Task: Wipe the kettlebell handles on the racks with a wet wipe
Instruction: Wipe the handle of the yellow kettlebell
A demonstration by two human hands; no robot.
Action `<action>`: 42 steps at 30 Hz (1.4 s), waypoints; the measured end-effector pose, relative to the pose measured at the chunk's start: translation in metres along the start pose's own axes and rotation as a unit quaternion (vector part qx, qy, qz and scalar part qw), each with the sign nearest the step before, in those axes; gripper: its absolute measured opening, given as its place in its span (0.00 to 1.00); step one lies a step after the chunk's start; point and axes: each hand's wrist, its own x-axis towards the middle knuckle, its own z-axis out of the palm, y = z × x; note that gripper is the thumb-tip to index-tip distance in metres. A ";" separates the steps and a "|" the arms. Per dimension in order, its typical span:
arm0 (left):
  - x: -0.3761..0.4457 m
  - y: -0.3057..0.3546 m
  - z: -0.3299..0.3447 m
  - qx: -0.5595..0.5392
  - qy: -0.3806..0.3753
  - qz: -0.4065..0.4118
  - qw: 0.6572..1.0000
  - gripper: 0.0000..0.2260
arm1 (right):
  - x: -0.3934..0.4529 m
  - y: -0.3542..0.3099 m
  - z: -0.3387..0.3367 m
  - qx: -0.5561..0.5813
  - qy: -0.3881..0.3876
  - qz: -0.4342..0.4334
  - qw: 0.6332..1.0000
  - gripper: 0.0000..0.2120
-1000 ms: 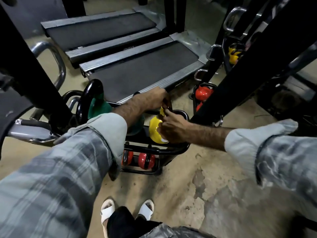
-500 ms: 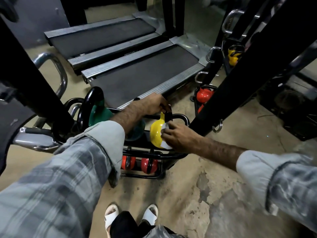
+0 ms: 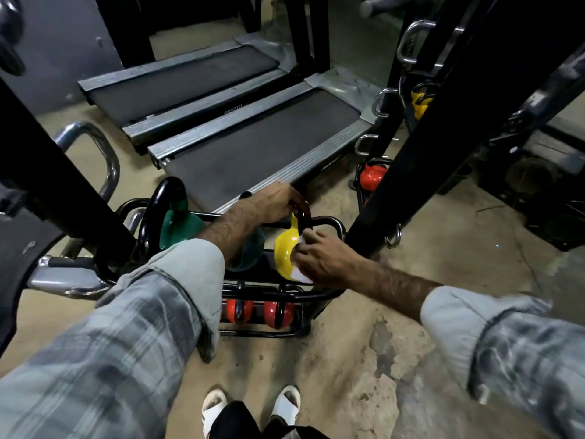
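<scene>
The left hand [image 3: 278, 201] was curled over the top of the black handle [image 3: 304, 218] of the yellow kettlebell [image 3: 283, 251], apparently to steady it, perhaps tipped slightly, on the rack [image 3: 329, 221] so the handle stood clear for cleaning. Just below that hand, the right hand [image 3: 326, 258] pinched a white wet wipe [image 3: 299, 274] against the side of the yellow bell at the base of the handle; the wipe showed only as a pale strip under the fingers, so how much of it wrapped the handle could not be told. This looked like the wiping stroke on this one handle.

To the left of the left forearm, on the same rack tier, sat a green kettlebell [image 3: 180, 223] with a large black loop handle, probably next in line or already done. Beneath both hands, the lower tier held red kettlebells [image 3: 278, 313]. Well beyond the right hand, another red kettlebell [image 3: 373, 177] and a yellow one [image 3: 419, 104] sat on a second rack.
</scene>
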 end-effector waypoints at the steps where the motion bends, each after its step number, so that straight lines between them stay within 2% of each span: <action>1: 0.000 0.000 0.001 0.002 -0.001 0.002 1.000 0.16 | 0.005 0.007 0.002 -0.004 0.012 0.014 1.000 0.10; 6: 0.004 0.001 0.002 0.010 0.010 -0.011 1.000 0.14 | 0.027 0.025 -0.003 0.004 0.037 0.103 0.994 0.11; 8: 0.004 0.001 0.002 0.005 0.009 -0.012 1.000 0.15 | 0.018 0.019 0.005 0.024 0.054 0.096 0.994 0.12; 11: 0.003 0.000 0.001 0.000 0.003 -0.010 1.000 0.17 | -0.001 0.007 0.014 0.028 0.053 0.034 0.998 0.09; 13: 0.003 0.000 0.001 -0.009 -0.001 -0.009 1.000 0.17 | 0.001 0.013 0.014 0.023 0.055 0.034 0.998 0.08; 15: 0.002 0.003 0.000 -0.017 -0.003 -0.015 1.000 0.18 | 0.014 0.025 0.012 0.018 0.063 0.064 0.996 0.07; 18: 0.003 0.005 -0.001 -0.008 -0.006 -0.026 1.000 0.20 | 0.024 0.028 0.014 0.051 0.087 0.141 0.985 0.16; 21: -0.001 0.005 0.003 -0.024 -0.005 -0.028 0.999 0.19 | 0.004 0.007 0.022 0.124 0.155 0.192 0.961 0.17; 22: -0.002 0.005 0.007 -0.032 0.009 -0.030 0.999 0.17 | -0.004 0.001 0.024 0.183 0.183 0.205 0.944 0.17; 24: -0.008 0.004 0.017 -0.060 0.056 -0.052 0.995 0.14 | -0.016 -0.008 0.026 0.311 0.249 0.260 0.880 0.17; 27: -0.015 0.008 0.038 -0.167 0.124 -0.088 0.974 0.13 | -0.012 -0.015 0.023 0.435 0.323 0.416 0.730 0.11; 29: -0.020 0.017 0.052 -0.233 0.166 -0.109 0.952 0.14 | 0.000 -0.014 0.020 0.486 0.335 0.488 0.642 0.06; 33: -0.034 0.032 0.070 -0.313 0.210 -0.142 0.915 0.12 | 0.027 0.004 0.025 0.563 0.324 0.572 0.501 0.06; 36: -0.042 0.034 0.083 -0.342 0.204 -0.167 0.902 0.13 | 0.038 0.013 0.035 0.618 0.292 0.588 0.433 0.04; 39: -0.041 0.038 0.083 -0.367 0.207 -0.187 0.887 0.16 | 0.032 0.000 0.033 0.674 0.296 0.581 0.348 0.09; 40: -0.040 0.038 0.081 -0.373 0.206 -0.192 0.884 0.16 | 0.025 -0.007 0.031 0.689 0.289 0.573 0.337 0.10; 42: -0.040 0.039 0.077 -0.375 0.201 -0.198 0.883 0.18 | 0.011 -0.021 0.031 0.710 0.272 0.549 0.347 0.13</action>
